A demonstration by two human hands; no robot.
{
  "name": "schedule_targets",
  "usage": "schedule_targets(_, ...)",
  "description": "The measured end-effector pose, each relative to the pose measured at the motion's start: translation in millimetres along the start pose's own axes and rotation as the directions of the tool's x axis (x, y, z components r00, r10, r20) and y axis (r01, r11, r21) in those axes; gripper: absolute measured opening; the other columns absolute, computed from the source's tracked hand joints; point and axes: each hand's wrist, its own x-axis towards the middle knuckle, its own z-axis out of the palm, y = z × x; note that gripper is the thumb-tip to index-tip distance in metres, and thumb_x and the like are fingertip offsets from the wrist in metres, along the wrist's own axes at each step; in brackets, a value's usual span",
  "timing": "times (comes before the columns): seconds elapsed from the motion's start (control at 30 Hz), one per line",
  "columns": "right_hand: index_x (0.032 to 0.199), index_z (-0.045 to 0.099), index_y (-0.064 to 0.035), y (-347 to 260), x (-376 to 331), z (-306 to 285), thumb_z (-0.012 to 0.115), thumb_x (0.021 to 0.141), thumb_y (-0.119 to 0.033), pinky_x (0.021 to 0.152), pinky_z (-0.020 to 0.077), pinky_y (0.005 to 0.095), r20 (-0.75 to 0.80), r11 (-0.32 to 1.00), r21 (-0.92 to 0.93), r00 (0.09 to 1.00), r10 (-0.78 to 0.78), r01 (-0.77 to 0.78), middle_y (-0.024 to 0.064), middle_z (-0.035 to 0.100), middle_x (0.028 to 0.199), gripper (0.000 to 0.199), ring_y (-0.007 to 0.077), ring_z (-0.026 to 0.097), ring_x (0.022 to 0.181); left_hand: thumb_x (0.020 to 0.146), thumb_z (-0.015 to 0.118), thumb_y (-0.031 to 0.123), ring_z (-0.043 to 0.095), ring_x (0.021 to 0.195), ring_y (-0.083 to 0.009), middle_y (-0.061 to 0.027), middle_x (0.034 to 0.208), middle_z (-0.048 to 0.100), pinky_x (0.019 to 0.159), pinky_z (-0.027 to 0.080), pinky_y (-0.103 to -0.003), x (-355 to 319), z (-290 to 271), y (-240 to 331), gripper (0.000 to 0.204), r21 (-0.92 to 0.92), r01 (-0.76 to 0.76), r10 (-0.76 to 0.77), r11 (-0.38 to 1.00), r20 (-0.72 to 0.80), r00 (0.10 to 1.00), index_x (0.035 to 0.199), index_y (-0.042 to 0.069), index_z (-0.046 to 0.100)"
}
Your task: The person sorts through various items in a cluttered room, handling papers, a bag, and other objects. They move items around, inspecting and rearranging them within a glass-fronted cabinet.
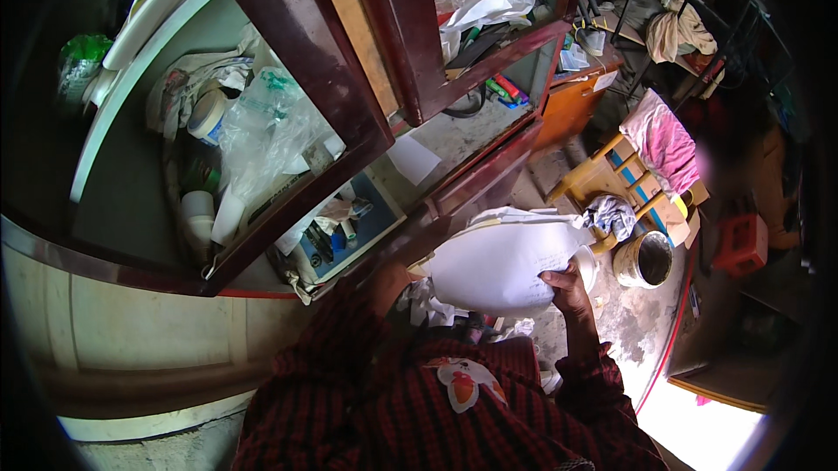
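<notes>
A thick stack of white papers (497, 266) is held in front of my body, with faint handwriting on the right part of the top sheet. My right hand (569, 289) grips its right edge, thumb lying on top and the other fingers underneath. At the stack's left edge is my left hand (394, 283), closed on it, its fingers mostly hidden by the sheets and shadow. Just left of that hand, a shallow blue-lined drawer or tray (360, 228) holds small tubes and odds and ends.
A dark red cabinet frame (349, 135) rises at the left, with plastic bags (271, 122) and white cups inside. One loose sheet (413, 159) lies on its shelf. On the right are a wooden chair (602, 176) with a pink cloth, a bucket (643, 260) and a red crate (740, 244).
</notes>
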Motion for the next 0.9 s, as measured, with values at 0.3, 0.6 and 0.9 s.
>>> schedule_targets(0.3,0.106,0.057,0.002,29.6,3.2,0.5,0.07,0.071,-0.008,0.08,0.0457,0.0313,0.054,0.993,0.004,0.991,0.119,-0.12,0.0069,0.064,0.096,0.039,0.0166,0.06,0.086,0.083,0.055,0.02,0.057,0.087,-0.0187,-0.0099,0.096,0.058,0.075,0.048,-0.03,-16.0,-32.0,-20.1,0.029,0.416,0.244,-0.14,0.876,-0.266,0.954,0.107,0.004,0.053)
schedule_targets(0.6,0.112,0.055,-0.0015,62.7,-7.3,-28.8,0.071,0.068,-0.01,0.081,0.0454,0.0312,-0.155,0.995,-0.025,0.984,0.09,-0.095,0.0058,0.062,0.098,0.047,0.0168,0.059,0.088,0.081,0.058,0.015,0.06,0.072,-0.0149,-0.0078,0.083,0.06,0.064,0.051,-0.026,-84.9,-155.7,66.0,0.021,0.582,0.268,0.256,0.768,-0.663,0.704,0.099,0.004,0.056)
schedule_targets(0.9,0.104,0.059,-0.0028,103.1,-44.6,-78.2,0.074,0.068,-0.01,0.076,0.046,0.0296,-0.225,0.958,-0.023,0.935,0.274,-0.286,0.0033,0.064,0.093,0.04,0.014,0.059,0.082,0.066,0.071,0.03,0.046,0.107,-0.0357,-0.0202,0.114,0.048,0.09,0.037,-0.043,-77.9,-244.3,153.1,0.069,0.563,0.59,0.735,-0.578,0.046,0.677,0.121,0.0,0.043)
